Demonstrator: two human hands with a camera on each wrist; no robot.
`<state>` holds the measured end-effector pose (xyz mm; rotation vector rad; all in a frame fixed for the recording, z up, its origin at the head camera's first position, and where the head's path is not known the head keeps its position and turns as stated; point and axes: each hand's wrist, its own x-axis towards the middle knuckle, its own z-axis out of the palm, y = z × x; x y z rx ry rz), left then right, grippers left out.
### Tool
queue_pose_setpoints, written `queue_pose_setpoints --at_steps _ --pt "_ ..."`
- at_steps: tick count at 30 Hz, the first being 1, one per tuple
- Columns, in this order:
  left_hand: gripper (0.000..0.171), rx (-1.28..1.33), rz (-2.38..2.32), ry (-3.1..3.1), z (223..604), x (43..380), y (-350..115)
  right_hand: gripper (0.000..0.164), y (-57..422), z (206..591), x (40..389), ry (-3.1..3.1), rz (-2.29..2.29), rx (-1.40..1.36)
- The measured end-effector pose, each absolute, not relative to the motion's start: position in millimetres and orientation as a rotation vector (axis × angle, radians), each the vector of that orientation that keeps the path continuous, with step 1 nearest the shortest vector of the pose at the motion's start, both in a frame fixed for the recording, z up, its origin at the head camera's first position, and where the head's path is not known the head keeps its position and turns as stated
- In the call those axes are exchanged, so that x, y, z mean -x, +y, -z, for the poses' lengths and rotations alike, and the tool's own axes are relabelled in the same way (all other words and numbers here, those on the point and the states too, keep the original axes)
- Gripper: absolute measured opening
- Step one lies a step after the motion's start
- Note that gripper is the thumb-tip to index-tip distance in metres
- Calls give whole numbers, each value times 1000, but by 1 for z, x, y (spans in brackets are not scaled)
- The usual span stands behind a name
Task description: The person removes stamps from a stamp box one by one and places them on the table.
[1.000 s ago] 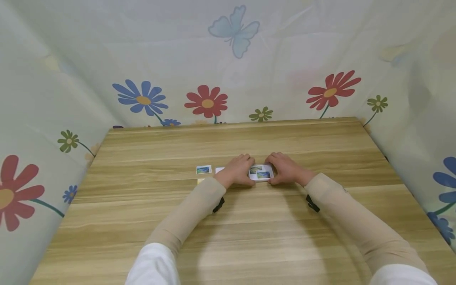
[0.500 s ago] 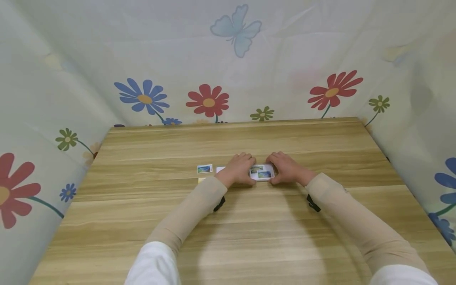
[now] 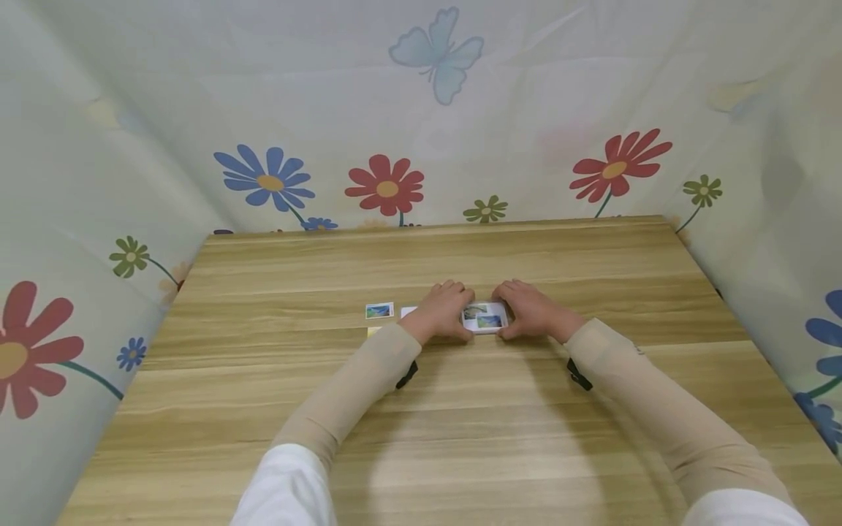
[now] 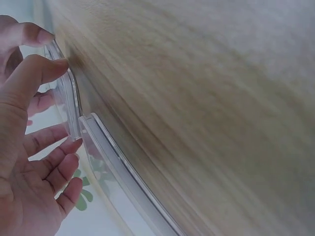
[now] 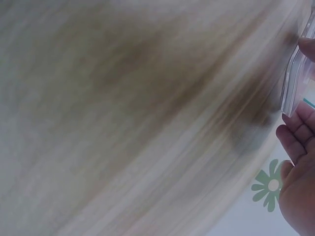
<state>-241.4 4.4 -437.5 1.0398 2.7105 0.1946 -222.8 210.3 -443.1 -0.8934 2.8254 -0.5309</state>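
A clear plastic box [image 3: 498,310] with a white inside and small picture stamps [image 3: 490,321] lies on the table. My left hand [image 3: 442,313] grips its left end, and my right hand [image 3: 534,313] holds the right end. In the left wrist view, the left thumb [image 4: 42,71] presses the box's near edge, while fingertips support the far edge. The right wrist view shows the right hand [image 5: 300,172] at the box's end, thumb on one edge and fingertips on the opposite one. A second clear case [image 4: 129,177] sits beside the left hand, mostly hidden in the head view.
One stamp [image 3: 379,310] lies flat on the wooden table [image 3: 460,438], left of my left hand. A yellow-edged piece [image 3: 373,332] shows from under the left sleeve. A flower-printed curtain [image 3: 296,88] stands behind the table's far edge and along both sides.
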Motion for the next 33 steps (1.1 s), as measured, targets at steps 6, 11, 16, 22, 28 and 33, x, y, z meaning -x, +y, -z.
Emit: queue_pose_setpoints --at_steps 6,11,16,22,28,33 --pt "65 -1020 -207 2701 440 242 5 55 209 441 221 2828 527 902" --pt "64 -1006 -219 2703 438 240 5 55 208 441 221 2844 521 920" --pt "63 -1000 -234 2700 437 239 5 54 208 442 221 2859 505 916" --pt "63 -1005 -232 2702 439 240 5 55 208 443 222 2855 513 910" --pt "64 -1019 -247 2700 440 241 5 55 209 443 222 2869 510 926" --pt "63 -1045 -288 2682 439 242 5 55 208 441 221 2870 513 917"
